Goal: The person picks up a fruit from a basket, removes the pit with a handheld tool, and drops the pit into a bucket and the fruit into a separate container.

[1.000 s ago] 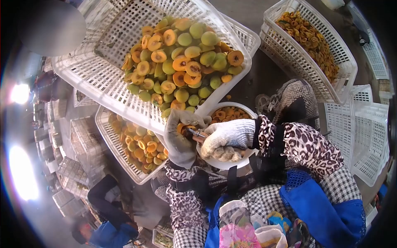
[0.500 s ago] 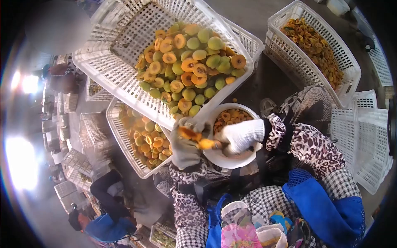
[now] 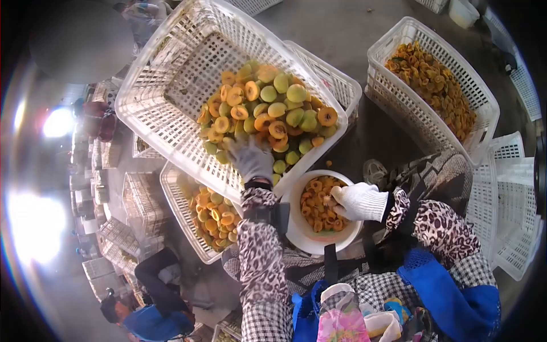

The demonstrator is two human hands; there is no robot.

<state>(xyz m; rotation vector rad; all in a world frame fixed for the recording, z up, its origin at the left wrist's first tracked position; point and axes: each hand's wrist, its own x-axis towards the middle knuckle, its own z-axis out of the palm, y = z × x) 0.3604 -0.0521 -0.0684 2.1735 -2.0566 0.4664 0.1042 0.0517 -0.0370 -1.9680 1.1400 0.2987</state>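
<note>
My left hand [image 3: 250,161], in a grey glove, reaches over the near rim of a white slatted crate [image 3: 162,142]. Its outstretched fingers touch the heap of halved, peach-like fruit [image 3: 277,130], with green-yellow skins and orange flesh; the fingertips are slightly blurred. My right hand [image 3: 360,202], in a white knitted glove, is over a white bucket [image 3: 294,228] holding small orange fruit pieces [image 3: 319,200]. Its fingers are curled closed, and whatever lies in them cannot be made out.
Another crate [image 3: 171,188] of halved fruit stands lower left. At right is a crate [image 3: 484,122] of orange scraps [image 3: 436,85], near stacked white crates [image 3: 515,211]. A person in blue [image 3: 156,324] is at lower left. My shoe [image 3: 374,172] is beside the bucket.
My left hand has moved from beside the bucket up into the large crate, and the orange fruit between my hands is gone from there. My right hand has drawn back rightward over the bucket.
</note>
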